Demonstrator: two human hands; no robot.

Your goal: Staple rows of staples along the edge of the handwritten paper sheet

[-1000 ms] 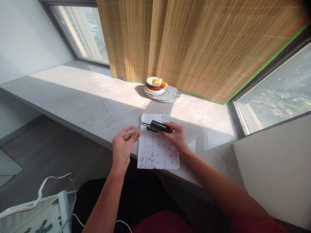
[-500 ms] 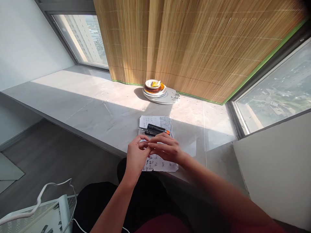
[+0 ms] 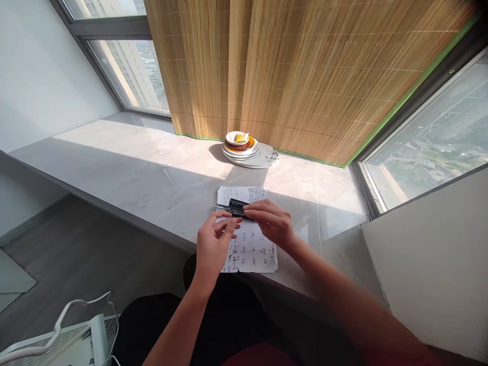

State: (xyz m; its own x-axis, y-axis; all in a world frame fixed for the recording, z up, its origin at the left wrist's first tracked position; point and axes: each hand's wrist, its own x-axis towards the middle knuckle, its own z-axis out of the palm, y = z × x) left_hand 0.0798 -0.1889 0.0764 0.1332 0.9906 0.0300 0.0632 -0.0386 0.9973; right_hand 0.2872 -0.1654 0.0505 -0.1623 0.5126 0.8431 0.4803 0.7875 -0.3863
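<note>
On the light stone ledge, a sheet of paper with handwriting point(image 3: 253, 249) lies in front of me. Across its upper part rest a black marker point(image 3: 237, 203) and a thin dark pen point(image 3: 224, 207), side by side. My left hand point(image 3: 214, 241) is over the paper's left edge, its fingers bent but apart and holding nothing visible. My right hand point(image 3: 272, 221) hovers at the right end of the marker with fingers stretched out. Its fingers cover the marker's orange end, and its thumb is mostly hidden; whether it touches the marker I cannot tell.
Farther back stands a stack of plates and small dishes point(image 3: 240, 150) on a larger oval plate point(image 3: 267, 157). Behind it hangs a bamboo blind point(image 3: 259, 71), with windows on both sides. A white perforated rack point(image 3: 68, 335) with a white cable point(image 3: 63, 320) sits low at left.
My hands were together with fingertips touching; now they are apart, the right one shifted right and slightly up, over the marker's orange end. The view has tilted up slightly.
</note>
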